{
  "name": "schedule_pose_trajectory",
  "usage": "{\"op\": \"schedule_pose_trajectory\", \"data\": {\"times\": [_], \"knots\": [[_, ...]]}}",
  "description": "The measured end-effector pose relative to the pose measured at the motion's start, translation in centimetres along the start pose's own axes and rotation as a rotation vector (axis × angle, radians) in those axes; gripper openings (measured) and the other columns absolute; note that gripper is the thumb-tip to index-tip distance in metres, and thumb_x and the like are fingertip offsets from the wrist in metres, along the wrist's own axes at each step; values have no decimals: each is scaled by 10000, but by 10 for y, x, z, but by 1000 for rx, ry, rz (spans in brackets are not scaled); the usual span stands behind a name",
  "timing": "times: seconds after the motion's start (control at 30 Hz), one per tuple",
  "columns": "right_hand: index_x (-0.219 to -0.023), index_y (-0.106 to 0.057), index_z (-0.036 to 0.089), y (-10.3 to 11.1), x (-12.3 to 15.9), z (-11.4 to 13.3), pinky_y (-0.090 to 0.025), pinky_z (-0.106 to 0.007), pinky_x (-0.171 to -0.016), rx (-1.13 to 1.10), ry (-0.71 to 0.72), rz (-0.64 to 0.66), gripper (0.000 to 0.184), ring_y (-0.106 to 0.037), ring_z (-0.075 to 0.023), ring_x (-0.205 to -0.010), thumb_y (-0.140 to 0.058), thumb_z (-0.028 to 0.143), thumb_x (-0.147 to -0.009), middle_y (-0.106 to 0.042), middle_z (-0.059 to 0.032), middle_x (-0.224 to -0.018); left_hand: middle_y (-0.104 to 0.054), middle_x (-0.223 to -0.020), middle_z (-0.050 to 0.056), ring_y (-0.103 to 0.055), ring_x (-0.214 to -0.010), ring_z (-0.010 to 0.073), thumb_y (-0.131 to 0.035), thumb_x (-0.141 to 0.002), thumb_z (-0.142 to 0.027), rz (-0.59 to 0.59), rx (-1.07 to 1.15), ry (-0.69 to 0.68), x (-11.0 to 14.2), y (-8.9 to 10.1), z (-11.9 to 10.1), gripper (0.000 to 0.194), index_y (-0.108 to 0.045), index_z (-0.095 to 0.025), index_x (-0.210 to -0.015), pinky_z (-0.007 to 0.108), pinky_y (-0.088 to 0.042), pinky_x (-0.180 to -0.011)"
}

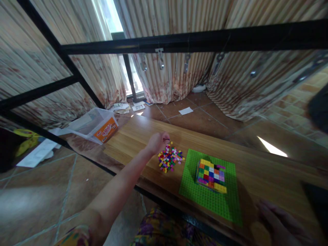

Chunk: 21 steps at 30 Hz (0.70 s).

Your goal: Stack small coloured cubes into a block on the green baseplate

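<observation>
My left hand (156, 142) is over the far edge of a pile of small toy bricks (169, 160), its fingertips pinched on a small dark brick (166, 139). To the right of the pile lies a green baseplate (187, 184). On it stands a block built of multicoloured bricks (211, 175), with yellow bricks along its far and near right edges. My right hand (279, 222) rests at the lower right, beside the baseplate, in shadow and somewhat blurred. Its fingers look loosely stretched, and I see nothing in them.
The wooden board (133, 136) carries the bricks. At its left end stands a clear plastic bin (89, 124) with an orange label. A black metal bar (179, 42) with hanging clips crosses above. Papers (186, 111) lie on the tiled floor before striped curtains (164, 78).
</observation>
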State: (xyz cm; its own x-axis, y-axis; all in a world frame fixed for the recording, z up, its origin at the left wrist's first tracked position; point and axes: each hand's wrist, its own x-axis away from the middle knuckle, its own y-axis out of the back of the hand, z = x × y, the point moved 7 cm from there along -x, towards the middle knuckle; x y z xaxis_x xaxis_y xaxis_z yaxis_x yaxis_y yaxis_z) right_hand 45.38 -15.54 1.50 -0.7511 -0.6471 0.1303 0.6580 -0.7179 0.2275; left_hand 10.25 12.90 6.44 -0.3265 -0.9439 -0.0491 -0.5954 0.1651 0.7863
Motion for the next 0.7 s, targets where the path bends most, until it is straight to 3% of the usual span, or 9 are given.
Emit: {"op": "schedule_pose_trajectory", "data": {"times": [0.07, 0.17, 0.27, 0.37, 0.5, 0.7], "knots": [[-814, -742, 219, -24, 18, 28, -537, -267, -524, 78, 9, 35, 331, -659, -200, -657, -791, 459, -592, -725, -52, -763, -710, -847, 32, -635, -772, 130, -603, -773, -164, -90, 436, 79, 18, 3, -2, 149, -699, -157, -886, 252, -494, -749], [-878, -748, 207, -91, 54, 72, -545, -285, -603, 61, 25, 265, 381, -662, -198, -700, -749, 515, -654, -719, -51, -762, -702, -781, 16, -608, -672, 99, -718, -704, -261, -118, 1022, 278, 56, -11, -8, 191, -725, -155, -864, 225, -480, -671], [-904, -729, 205, -156, 81, 100, -529, -288, -645, -84, 91, 417, 341, -641, -165, -702, -725, 484, -708, -711, -38, -809, -688, -705, 8, -579, -608, 77, -820, -613, -296, -62, 1258, 393, 90, -24, -29, 303, -737, -153, -867, 197, -452, -603], [-940, -703, 215, -197, 93, 105, -516, -275, -639, -267, 96, 514, 309, -623, -142, -699, -721, 444, -733, -693, -14, -802, -682, -685, 9, -586, -617, 81, -837, -607, -318, -16, 1303, 366, 110, -23, -50, 310, -736, -147, -845, 197, -465, -609], [-907, -696, 211, -212, 97, 101, -493, -248, -588, -400, 31, 553, 261, -603, -123, -647, -737, 398, -731, -681, 6, -733, -679, -682, 8, -597, -626, 100, -808, -647, -372, -25, 1195, 322, 122, -13, -60, 288, -728, -154, -817, 216, -490, -612], [-794, -727, 195, -205, 108, 80, -472, -234, -544, -367, -61, 603, 204, -573, -114, -586, -760, 379, -712, -669, 3, -660, -666, -669, 9, -609, -627, 131, -737, -705, -380, -5, 1019, 306, 140, -22, -55, 218, -696, -179, -778, 256, -521, -623]]}}
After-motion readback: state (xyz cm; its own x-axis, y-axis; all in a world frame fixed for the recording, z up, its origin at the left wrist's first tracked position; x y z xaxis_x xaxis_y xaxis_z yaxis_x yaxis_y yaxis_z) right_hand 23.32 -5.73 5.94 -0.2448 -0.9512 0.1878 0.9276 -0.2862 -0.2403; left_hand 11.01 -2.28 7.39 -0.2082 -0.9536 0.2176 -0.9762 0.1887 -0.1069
